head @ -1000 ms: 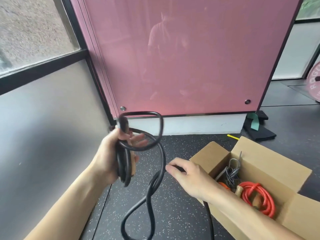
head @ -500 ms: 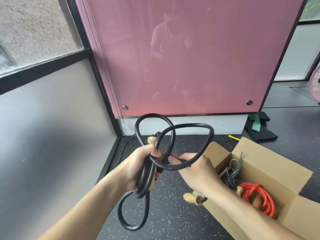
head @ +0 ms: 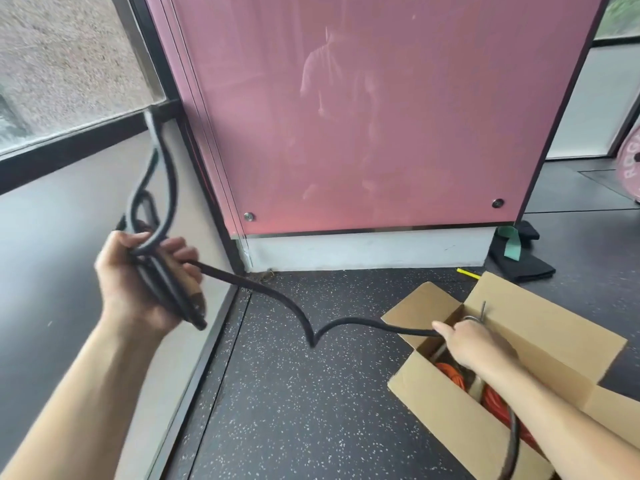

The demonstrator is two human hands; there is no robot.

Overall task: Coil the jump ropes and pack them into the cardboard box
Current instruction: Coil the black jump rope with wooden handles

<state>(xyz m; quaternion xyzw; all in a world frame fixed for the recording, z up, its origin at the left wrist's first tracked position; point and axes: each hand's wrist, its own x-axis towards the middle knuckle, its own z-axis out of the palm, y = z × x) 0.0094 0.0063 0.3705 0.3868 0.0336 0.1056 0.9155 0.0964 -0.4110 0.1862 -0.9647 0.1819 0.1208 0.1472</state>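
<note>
My left hand (head: 138, 282) grips a bundle of coiled loops of the black jump rope (head: 277, 299) together with its wooden handle, held up at the left. Loops stick up above the fist. One loose strand sags from that hand across the floor to my right hand (head: 474, 344), which pinches it above the open cardboard box (head: 540, 327) at the lower right. The strand runs on under my right forearm. Inside the box lie an orange rope (head: 491, 400) and a grey wire rope, partly hidden by my arm.
A pink glass panel (head: 363, 116) on a white base stands straight ahead. A grey wall with a window is at the left. Black cloth with a green band (head: 512, 247) and a pink weight plate (head: 632, 161) lie at the right on the speckled black floor.
My hands were together at the coil. They have moved apart, the left one up and left with the coil, the right one out over the box, drawing a strand taut between them.
</note>
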